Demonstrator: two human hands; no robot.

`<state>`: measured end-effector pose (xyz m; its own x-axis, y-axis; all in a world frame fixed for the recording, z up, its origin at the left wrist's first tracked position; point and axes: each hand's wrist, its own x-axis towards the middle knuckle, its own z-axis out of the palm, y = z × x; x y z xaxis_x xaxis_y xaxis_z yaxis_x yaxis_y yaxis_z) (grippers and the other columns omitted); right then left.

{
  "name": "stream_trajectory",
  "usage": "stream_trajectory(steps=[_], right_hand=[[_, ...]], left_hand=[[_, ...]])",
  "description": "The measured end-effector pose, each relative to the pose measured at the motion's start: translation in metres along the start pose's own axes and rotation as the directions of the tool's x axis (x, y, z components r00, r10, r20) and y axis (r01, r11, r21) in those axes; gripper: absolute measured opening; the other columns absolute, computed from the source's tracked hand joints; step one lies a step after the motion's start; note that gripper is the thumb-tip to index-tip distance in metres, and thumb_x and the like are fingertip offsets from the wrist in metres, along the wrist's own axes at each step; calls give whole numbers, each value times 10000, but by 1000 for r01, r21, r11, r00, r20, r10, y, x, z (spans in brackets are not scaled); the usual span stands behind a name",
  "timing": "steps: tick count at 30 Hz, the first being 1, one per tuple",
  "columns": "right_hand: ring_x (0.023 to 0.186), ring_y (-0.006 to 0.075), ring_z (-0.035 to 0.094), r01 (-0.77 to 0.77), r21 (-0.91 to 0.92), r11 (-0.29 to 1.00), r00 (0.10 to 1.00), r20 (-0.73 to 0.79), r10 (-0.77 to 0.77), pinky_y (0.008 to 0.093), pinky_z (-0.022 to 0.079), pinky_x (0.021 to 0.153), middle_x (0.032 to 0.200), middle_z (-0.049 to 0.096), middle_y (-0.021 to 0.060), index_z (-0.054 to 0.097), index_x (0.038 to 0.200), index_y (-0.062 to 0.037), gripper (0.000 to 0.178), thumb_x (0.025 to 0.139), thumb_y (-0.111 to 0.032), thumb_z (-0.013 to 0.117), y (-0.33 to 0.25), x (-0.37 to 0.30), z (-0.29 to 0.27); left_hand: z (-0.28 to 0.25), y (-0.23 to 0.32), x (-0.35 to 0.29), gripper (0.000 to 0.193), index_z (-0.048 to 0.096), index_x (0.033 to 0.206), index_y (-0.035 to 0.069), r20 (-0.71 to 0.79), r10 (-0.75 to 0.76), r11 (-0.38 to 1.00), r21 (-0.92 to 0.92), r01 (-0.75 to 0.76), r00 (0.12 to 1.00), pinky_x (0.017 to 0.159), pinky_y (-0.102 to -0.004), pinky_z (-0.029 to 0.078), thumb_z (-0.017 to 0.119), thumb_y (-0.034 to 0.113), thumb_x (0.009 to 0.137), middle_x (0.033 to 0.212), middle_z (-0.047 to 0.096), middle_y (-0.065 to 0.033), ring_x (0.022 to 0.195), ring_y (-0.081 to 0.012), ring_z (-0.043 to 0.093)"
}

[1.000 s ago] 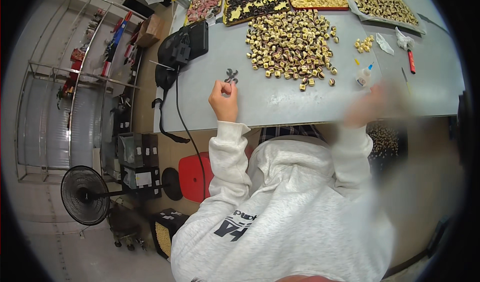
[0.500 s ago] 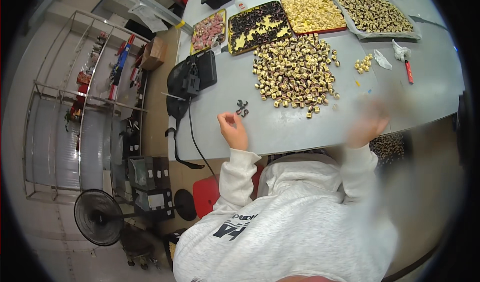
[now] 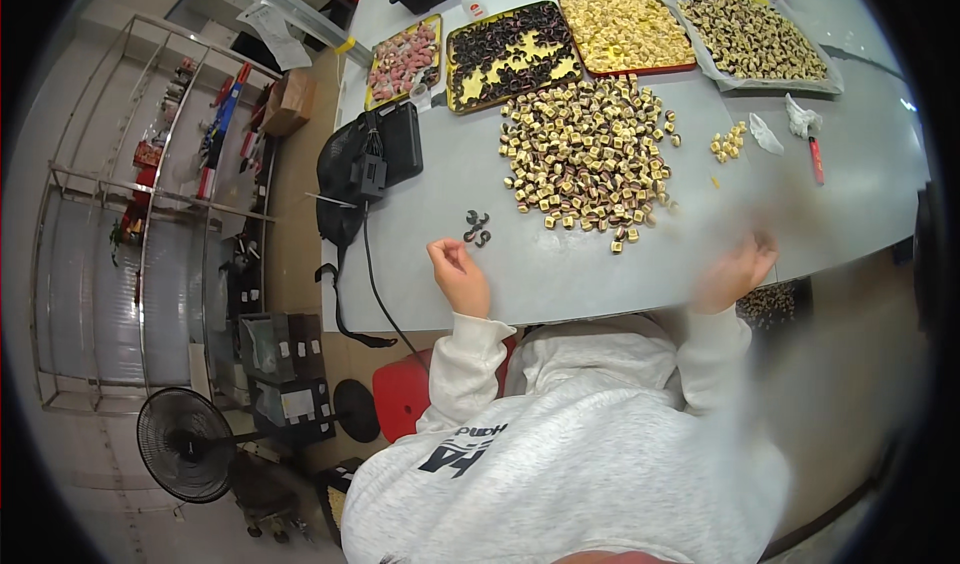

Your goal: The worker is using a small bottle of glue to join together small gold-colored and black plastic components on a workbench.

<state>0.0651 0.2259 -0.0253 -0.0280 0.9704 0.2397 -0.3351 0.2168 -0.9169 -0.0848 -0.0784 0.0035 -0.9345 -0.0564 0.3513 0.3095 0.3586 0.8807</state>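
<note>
My left hand (image 3: 461, 282) is over the near part of the grey table, its fingers curled in and thumb pressed close. Just beyond it lie several small dark curved pieces (image 3: 478, 228), apart from the fingers. My right hand (image 3: 733, 275) is by the table's near edge on the right, fingers bent together and partly veiled by a blurry smear. If either hand holds something small, it is hidden. Between and beyond the hands spreads a large heap of small cream-and-dark cube-shaped pieces (image 3: 590, 154).
Along the far side are trays of pink pieces (image 3: 404, 59), dark pieces (image 3: 500, 46), cream pieces (image 3: 625, 26) and cream-and-dark pieces (image 3: 755, 42). A black bag (image 3: 345, 169) with a cable sits left. A red pen (image 3: 817, 162) and crumpled tissue (image 3: 803, 119) lie right.
The view has shifted slightly. My left hand's fingers have closed in from a looser curl. My right hand shows more sharply, its fingers drawn together near the table edge.
</note>
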Motion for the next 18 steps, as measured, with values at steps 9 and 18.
stream_trajectory(steps=[9,18], right_hand=[[1005,169,498,-138,156,978,986,-73,151,298,401,897,1107,485,88,475,1128,-27,241,893,-74,509,-1,4,4],[1050,161,427,-145,256,956,984,-66,167,288,333,953,1180,467,94,458,1068,-36,215,859,15,480,-1,1,4]], left_hand=[[3,3,3,84,425,936,27,-51,102,993,70,-98,993,705,-228,387,497,-12,918,837,419,-18,734,-105,410],[2,4,-2,128,410,955,25,-2,98,995,-18,-98,995,714,-241,391,447,-71,879,868,420,-41,758,-125,425]])
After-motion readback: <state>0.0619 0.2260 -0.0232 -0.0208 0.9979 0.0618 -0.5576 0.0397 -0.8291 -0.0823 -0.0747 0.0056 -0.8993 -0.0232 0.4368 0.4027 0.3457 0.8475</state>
